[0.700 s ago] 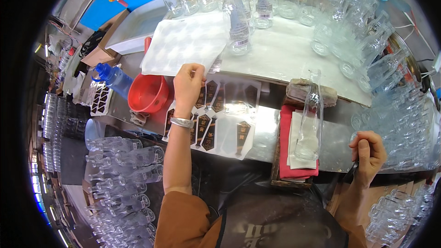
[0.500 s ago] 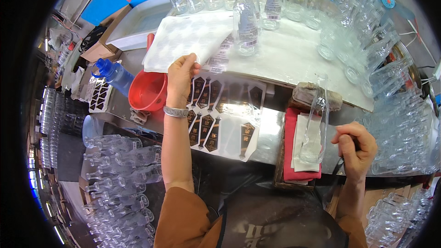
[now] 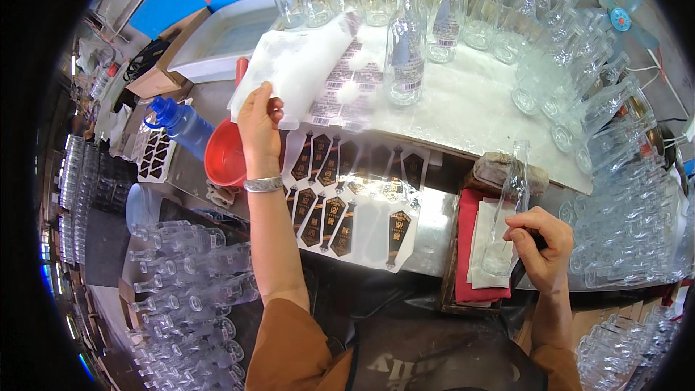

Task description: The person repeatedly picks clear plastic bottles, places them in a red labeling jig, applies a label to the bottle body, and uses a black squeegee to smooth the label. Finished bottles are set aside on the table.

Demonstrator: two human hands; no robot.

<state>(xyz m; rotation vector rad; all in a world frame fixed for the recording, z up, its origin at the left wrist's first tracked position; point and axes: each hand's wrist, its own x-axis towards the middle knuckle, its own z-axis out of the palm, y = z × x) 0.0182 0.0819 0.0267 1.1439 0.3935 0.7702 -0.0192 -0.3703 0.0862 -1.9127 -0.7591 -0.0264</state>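
Observation:
My left hand (image 3: 262, 110) pinches the near edge of a white translucent sheet (image 3: 289, 65). That sheet is peeled back and curled, partly uncovering a sheet of printed clear labels (image 3: 344, 98). My right hand (image 3: 546, 250) is closed around a slim dark tool with a fine tip (image 3: 505, 246); its exact kind is hard to make out. Beside that tip, a clear glass bottle (image 3: 515, 188) lies tilted on a white cloth (image 3: 481, 235) over a red one, its neck on a rolled rag (image 3: 499, 170). Between my hands lies a sheet of black-and-gold labels (image 3: 311, 221), some spots bare.
Labelled bottles (image 3: 405, 65) stand at the back, with many more clear bottles (image 3: 615, 210) on the right. Others are stacked low at left (image 3: 192, 282). A red tub (image 3: 224, 156), a blue water bottle (image 3: 181, 127) and a white tray (image 3: 224, 47) sit left.
My left hand has drawn the white sheet left and back, uncovering more printed labels. My right hand has moved left, bringing its tool to the lying bottle.

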